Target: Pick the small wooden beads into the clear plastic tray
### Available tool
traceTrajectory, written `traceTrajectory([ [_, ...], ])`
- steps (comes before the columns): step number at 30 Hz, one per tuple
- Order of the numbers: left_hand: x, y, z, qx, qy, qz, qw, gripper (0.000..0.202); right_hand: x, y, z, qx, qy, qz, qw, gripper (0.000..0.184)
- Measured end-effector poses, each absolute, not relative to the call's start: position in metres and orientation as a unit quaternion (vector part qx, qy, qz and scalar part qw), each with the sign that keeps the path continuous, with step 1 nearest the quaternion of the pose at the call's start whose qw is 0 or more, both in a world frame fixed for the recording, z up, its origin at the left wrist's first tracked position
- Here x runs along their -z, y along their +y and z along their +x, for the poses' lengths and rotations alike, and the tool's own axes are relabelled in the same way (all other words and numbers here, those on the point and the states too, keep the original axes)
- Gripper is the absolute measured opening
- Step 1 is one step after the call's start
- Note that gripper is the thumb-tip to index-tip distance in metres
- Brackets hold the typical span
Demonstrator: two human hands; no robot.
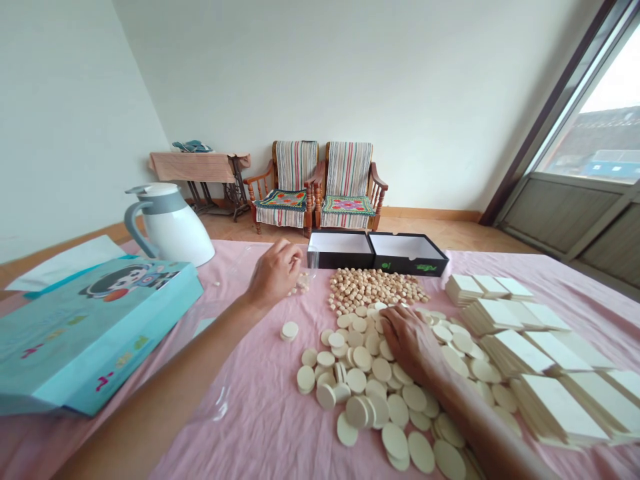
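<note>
My left hand [277, 270] is raised above the pink cloth with its fingers curled together; whatever they hold is hidden. Just beside and under those fingers stands a clear plastic container [313, 259], with a few small wooden pieces [301, 283] showing at its base. My right hand [410, 337] rests palm down on a wide heap of pale round wooden discs [361, 358], its fingers stretched forward and the tips partly hidden. Beyond the discs lies a pile of small wooden beads [373, 288]. A short stack of discs [289, 330] sits apart, nearer my left forearm.
Rows of stacked pale rectangular cards [563, 403] stand at the right. Two black boxes with white insides [407, 257] are at the far edge. On the left are a turquoise box [115, 320] and a white jug [177, 230]. Pink cloth [255, 413] covers the table.
</note>
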State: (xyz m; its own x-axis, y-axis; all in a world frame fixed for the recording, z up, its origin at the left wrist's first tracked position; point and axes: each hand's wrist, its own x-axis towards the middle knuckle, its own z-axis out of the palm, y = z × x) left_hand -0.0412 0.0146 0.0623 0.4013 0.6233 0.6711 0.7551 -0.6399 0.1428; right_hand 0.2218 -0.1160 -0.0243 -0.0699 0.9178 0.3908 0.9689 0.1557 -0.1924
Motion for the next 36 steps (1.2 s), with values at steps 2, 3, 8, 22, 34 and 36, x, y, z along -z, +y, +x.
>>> traceTrajectory([
  [2, -0.066, 0.019, -0.054, 0.355, -0.449, -0.808, 0.137, 0.012, 0.025, -0.116, 0.222, 0.065, -0.730, -0.645, 0.216, 0.021],
  [3, -0.066, 0.019, -0.057, 0.356, -0.454, -0.803, 0.152, 0.012, 0.025, -0.116, 0.222, 0.068, -0.731, -0.644, 0.216, 0.021],
  [8, -0.048, 0.000, -0.039, 0.324, -0.353, -0.875, 0.073, 0.016, 0.024, -0.115, 0.221, 0.072, -0.730, -0.645, 0.214, 0.021],
  [22, 0.015, -0.004, 0.021, 0.073, -0.345, -0.936, 0.007, 0.023, 0.025, -0.116, 0.223, 0.064, -0.734, -0.641, 0.217, 0.020],
  [34, -0.061, 0.010, -0.056, 0.275, -0.447, -0.837, 0.152, 0.011, 0.024, -0.116, 0.221, 0.060, -0.729, -0.648, 0.213, 0.021],
  [36, -0.067, 0.017, -0.070, 0.283, -0.480, -0.809, 0.186, 0.012, 0.023, -0.116, 0.221, 0.058, -0.728, -0.649, 0.212, 0.022],
])
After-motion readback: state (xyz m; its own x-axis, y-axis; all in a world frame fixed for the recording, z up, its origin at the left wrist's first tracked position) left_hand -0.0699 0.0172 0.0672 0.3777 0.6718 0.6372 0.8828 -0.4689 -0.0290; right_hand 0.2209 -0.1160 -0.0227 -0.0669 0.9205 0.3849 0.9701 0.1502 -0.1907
